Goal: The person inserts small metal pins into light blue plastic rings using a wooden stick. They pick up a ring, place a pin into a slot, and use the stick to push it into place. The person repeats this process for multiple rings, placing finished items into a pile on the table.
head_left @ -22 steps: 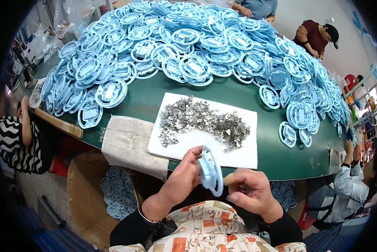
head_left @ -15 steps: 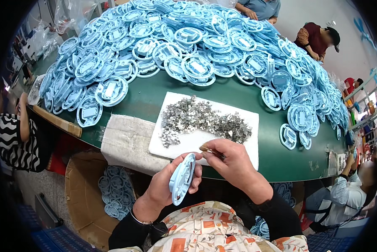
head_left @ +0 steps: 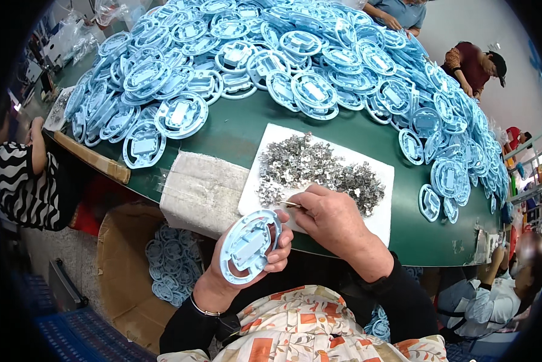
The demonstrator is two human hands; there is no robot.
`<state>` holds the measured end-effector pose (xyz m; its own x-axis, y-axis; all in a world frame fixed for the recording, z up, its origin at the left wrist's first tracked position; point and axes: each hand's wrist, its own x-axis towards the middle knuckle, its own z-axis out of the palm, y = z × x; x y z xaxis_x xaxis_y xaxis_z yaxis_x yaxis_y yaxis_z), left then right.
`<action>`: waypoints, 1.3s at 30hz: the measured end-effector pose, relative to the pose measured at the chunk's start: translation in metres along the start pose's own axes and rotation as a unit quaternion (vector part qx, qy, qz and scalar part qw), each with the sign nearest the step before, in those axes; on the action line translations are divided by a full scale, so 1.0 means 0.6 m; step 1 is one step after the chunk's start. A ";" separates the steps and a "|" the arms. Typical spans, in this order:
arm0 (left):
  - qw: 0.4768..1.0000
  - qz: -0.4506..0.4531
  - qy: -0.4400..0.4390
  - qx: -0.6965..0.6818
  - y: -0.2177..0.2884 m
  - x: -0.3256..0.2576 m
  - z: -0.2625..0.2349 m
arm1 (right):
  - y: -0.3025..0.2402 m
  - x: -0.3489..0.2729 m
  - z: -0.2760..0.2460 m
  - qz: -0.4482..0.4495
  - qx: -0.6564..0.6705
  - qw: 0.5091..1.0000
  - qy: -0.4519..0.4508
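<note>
My left hand [head_left: 271,250] grips a light blue plastic ring-shaped part [head_left: 247,244], oval in outline with a raised block across its middle and cut-outs beside it. Its moulded inner side is tilted up toward me. Just right of it, my right hand [head_left: 331,220] pinches a thin metal tool [head_left: 292,204], mostly hidden by the fingers; its exact kind is unclear. The tool's end points left, over the near edge of a white foam board [head_left: 379,226]. On that board lies a heap of small silvery metal clips [head_left: 310,160], just beyond my right fingers.
A large pile of the same blue parts [head_left: 240,54] covers the far side of the green table [head_left: 222,130]. A white cloth-like block [head_left: 201,190] sits left of the board. Below stands a cardboard box [head_left: 123,259] with more blue parts. Other people sit around the table.
The blue part has turned from nearly edge-on to show its inner face. My right hand has moved slightly toward the clips. The whole view has shifted, so the table appears farther right.
</note>
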<state>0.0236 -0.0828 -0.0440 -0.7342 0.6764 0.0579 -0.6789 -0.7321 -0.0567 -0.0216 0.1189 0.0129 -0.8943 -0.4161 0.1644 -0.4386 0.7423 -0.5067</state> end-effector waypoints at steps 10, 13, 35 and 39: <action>0.994 -0.055 0.062 0.064 -0.010 0.009 0.002 | 0.021 0.025 0.002 0.035 -0.051 0.996 0.063; 0.992 -0.060 0.075 0.086 -0.009 0.008 0.008 | 0.017 0.027 -0.001 0.025 -0.096 0.994 0.045; 0.992 -0.056 0.094 0.064 -0.017 0.022 0.016 | 0.025 0.001 -0.025 -0.008 -0.099 0.995 -0.016; 0.996 -0.052 0.059 0.033 -0.023 0.028 0.014 | 0.029 -0.023 -0.046 0.081 0.132 0.988 0.003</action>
<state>0.0205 -0.0621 -0.0341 -0.6574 0.7513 -0.0576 -0.7529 -0.6581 0.0101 -0.0196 0.1518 0.0252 -0.9520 -0.2986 0.0679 -0.2514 0.6357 -0.7298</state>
